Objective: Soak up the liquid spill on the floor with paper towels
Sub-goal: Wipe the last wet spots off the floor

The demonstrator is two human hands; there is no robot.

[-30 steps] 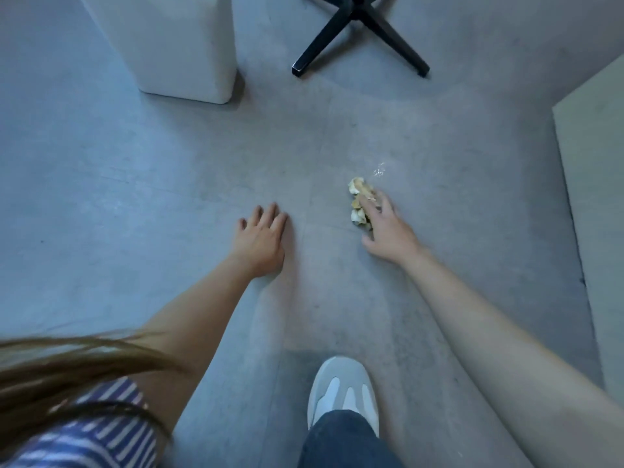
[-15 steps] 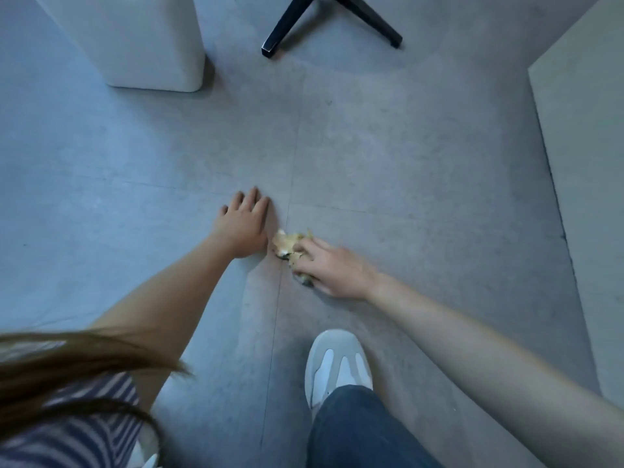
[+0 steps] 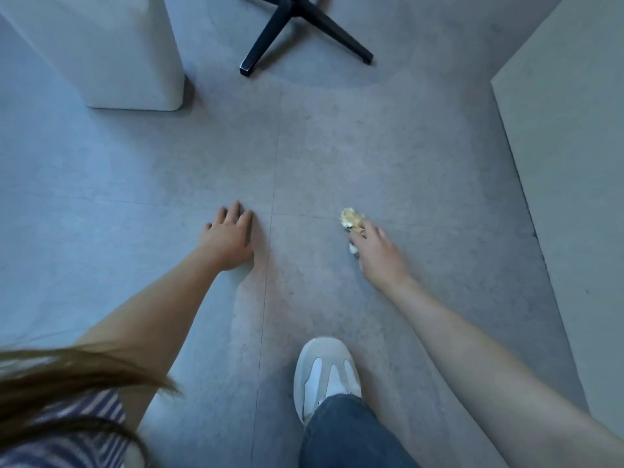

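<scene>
Yellowed wad (image 3: 351, 218), pinched by the right hand (image 3: 380, 255), looks saturated and may smear rather than absorb; left hand (image 3: 229, 239) lies flat, fingers straight, on the floor (image 3: 135, 163).

Towel wad (image 3: 350, 217) half under right fingers (image 3: 358, 235)

Black star-shaped chair base (image 3: 266, 38). A white container (image 3: 111, 55) stands to its left and a pale panel (image 3: 567, 163) to its right. A white sneaker (image 3: 326, 373) and denim trouser leg (image 3: 344, 434) lie nearer the viewer.
</scene>
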